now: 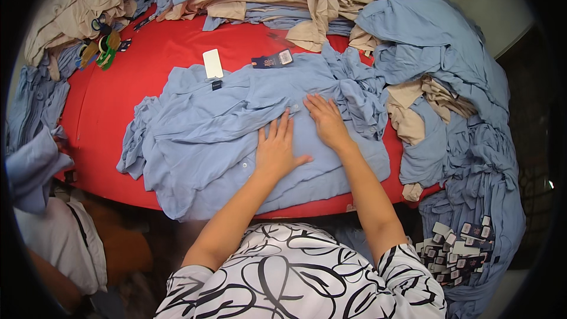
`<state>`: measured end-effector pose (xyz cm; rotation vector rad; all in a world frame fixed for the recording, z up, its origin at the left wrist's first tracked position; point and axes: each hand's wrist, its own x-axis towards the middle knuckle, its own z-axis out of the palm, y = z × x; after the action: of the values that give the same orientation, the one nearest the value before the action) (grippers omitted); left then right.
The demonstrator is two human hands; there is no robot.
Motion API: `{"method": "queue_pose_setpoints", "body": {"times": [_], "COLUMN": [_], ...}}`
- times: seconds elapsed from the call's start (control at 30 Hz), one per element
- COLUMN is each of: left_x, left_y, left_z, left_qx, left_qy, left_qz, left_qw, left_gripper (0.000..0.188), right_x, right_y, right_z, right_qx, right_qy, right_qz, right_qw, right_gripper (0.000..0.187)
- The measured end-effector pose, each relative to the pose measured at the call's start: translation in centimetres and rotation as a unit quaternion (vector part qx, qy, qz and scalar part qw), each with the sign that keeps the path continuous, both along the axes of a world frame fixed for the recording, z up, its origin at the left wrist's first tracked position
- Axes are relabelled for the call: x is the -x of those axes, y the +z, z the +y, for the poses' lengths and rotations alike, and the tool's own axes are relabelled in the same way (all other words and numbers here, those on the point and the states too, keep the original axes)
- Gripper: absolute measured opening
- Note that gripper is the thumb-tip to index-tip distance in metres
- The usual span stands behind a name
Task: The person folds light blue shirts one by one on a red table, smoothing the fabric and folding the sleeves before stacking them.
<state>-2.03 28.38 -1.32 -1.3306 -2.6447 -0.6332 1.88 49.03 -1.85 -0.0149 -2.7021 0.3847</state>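
A light blue shirt (207, 136) lies spread on the red-covered table (94, 118), its collar toward the far side. My left hand (276, 149) rests flat on its middle, thumb out to the side. Slightly farther and to the right, my right hand (328, 121) also presses flat, fingers stretched over the cloth. Neither hand grips anything. A small clear button or sticker (294, 108) shows between my fingertips. By the collar lie a blank white tag (212, 64) and a navy hang tag (273, 59).
Heaped blue and beige garments (437, 41) ring the table's far and right sides. Several hang tags (458, 253) lie bunched at lower right. Tape rolls (106, 50) and scissors (99, 23) sit at far left. A co-worker (59, 236) at left is beside a blue garment (38, 168).
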Motion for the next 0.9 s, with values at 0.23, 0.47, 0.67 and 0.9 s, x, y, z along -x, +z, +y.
{"method": "queue_pose_setpoints", "body": {"times": [0.23,0.47,0.67,0.9], "left_x": [-0.9,-1.0,-0.9,0.8], "left_y": [0.1,-0.6,-0.4,1.9], "left_z": [-0.8,-0.6,-0.8,2.9], "left_qx": [0.022,-0.02,-0.128,-0.165], "left_qy": [0.031,0.06,0.058,-0.035], "left_qz": [-0.034,0.012,0.026,-0.022], "left_qw": [0.999,0.998,0.99,0.985], "left_gripper": [0.111,0.087,0.051,0.058], "right_x": [1.4,0.3,-0.7,3.8], "right_y": [-6.6,-6.0,-0.8,1.9], "right_z": [3.5,4.8,5.7,2.8], "right_qx": [0.321,0.258,0.805,0.293], "right_qy": [0.065,0.031,0.066,-0.016], "right_qz": [0.042,0.038,0.219,0.075], "right_qw": [0.944,0.965,0.547,0.953], "right_gripper": [0.041,0.041,0.055,0.037]}}
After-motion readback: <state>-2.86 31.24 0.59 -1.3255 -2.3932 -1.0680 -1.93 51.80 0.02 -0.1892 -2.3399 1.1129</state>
